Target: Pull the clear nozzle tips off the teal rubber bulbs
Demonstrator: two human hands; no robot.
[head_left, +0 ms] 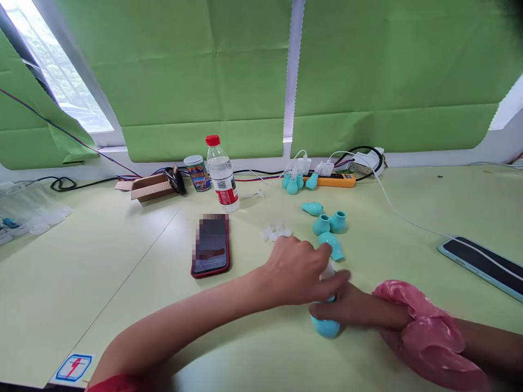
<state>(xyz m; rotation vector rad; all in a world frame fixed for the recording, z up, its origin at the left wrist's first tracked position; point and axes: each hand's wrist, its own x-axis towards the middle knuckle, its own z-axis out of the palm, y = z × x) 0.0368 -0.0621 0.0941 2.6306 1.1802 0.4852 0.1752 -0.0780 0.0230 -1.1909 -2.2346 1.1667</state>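
My right hand is wrapped round a teal rubber bulb that rests on the pale green table. My left hand reaches across from the left and pinches a small white piece at the top of that bulb. Just beyond my hands lie more teal bulbs: one on its side, two upright and another lying down. Several small white caps are scattered left of them.
A red-cased phone lies face up left of my hands. Behind stand a water bottle, a small can, a cardboard box, and an orange power strip with finished bulbs. A second phone charges at right.
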